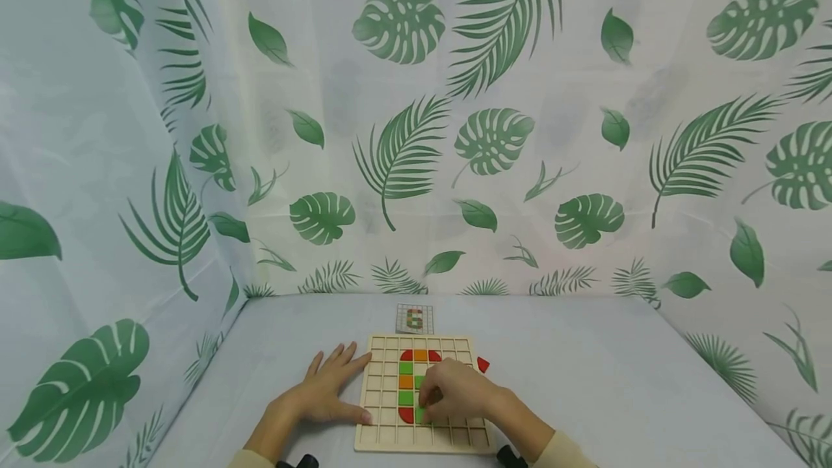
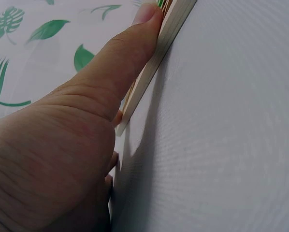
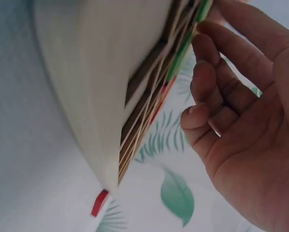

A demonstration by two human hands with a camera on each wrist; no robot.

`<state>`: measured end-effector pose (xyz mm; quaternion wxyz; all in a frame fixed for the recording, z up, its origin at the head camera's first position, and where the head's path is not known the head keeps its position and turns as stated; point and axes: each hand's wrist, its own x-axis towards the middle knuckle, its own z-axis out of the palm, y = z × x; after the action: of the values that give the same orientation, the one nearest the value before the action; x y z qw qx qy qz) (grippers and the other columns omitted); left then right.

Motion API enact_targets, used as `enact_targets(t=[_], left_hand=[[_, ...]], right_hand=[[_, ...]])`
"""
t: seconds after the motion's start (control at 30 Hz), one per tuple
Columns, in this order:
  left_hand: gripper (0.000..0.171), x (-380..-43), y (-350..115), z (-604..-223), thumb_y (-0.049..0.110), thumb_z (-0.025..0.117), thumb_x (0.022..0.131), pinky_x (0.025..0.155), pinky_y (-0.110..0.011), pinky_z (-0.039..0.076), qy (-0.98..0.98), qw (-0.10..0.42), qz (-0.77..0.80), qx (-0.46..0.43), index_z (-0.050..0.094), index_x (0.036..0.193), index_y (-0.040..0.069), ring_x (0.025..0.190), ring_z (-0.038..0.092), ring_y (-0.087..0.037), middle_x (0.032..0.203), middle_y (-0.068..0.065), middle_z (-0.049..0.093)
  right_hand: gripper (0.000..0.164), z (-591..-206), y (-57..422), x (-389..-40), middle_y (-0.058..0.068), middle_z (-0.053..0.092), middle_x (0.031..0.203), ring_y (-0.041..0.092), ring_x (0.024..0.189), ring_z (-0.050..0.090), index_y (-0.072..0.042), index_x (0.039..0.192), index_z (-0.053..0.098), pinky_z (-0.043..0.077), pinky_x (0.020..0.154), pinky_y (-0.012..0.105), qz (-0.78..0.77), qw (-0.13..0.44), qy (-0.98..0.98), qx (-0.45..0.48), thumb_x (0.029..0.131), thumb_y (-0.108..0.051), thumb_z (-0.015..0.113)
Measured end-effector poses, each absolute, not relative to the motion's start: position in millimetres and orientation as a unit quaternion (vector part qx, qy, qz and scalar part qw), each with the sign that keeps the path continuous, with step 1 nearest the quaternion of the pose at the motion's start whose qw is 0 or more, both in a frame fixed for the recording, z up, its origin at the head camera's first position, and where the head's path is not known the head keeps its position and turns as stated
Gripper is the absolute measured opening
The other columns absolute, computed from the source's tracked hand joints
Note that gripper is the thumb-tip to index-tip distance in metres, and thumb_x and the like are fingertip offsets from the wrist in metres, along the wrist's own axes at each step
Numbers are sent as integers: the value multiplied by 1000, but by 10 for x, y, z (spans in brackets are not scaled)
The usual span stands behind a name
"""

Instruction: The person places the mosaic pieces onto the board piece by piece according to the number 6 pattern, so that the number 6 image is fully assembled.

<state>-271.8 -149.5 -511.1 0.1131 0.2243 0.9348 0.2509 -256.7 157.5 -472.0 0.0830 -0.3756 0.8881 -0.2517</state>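
Observation:
A pale wooden grid board (image 1: 383, 439) lies flat, with red, orange and green tiles set in its squares. My left hand (image 1: 328, 388) is spread at the board's left side, thumb and fingertips on its edge; the left wrist view shows the thumb (image 2: 130, 53) resting over the rim. My right hand (image 1: 458, 388) is over the middle of the board, fingers curled. Its thumb and index finger pinch a green tile (image 1: 419, 414) beside the lower red rounded tile (image 1: 406, 415). In the right wrist view, the fingertips of that hand (image 3: 251, 92) meet the green tiles at the board's surface.
A small pattern card (image 1: 414, 318) with a coloured G-like figure lies behind the board. One loose red piece (image 1: 483, 365) rests just off the board's right edge. A white cloth (image 1: 585, 360) covers the table, and leaf-printed curtains (image 1: 416, 165) stand behind and at the sides.

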Motion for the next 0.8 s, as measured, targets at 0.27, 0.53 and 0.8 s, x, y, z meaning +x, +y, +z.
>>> enact_targets(t=[0.27, 0.53, 0.8], left_hand=[[113, -2728, -1486, -5116, 78, 78, 71, 125, -72, -5, 936, 116, 248, 220, 36, 163, 28, 162, 6, -41, 175, -15, 16], [113, -2737, -1495, -5115, 78, 77, 72, 125, -73, -4, 937, 118, 244, 221, 36, 163, 27, 162, 7, -42, 175, -15, 16], [112, -2718, -1492, -5107, 77, 78, 72, 125, -73, -4, 935, 115, 248, 223, 36, 163, 26, 162, 7, -43, 174, -16, 17]], right_hand=[[16, -4570, 1892, -2717, -9, 71, 92, 4, 73, 56, -10, 104, 80, 50, 62, 21, -289, 6, 904, -314, 93, -22, 79], [19, -4595, 2342, -2882, 4, 72, 95, 14, 80, 59, -5, 103, 79, 52, 65, 30, -267, -28, 950, -161, 86, -9, 83], [17, -4737, 2472, -2922, 1, 73, 87, 14, 78, 60, -6, 94, 80, 51, 64, 31, -267, 21, 948, -171, 79, -7, 88]])
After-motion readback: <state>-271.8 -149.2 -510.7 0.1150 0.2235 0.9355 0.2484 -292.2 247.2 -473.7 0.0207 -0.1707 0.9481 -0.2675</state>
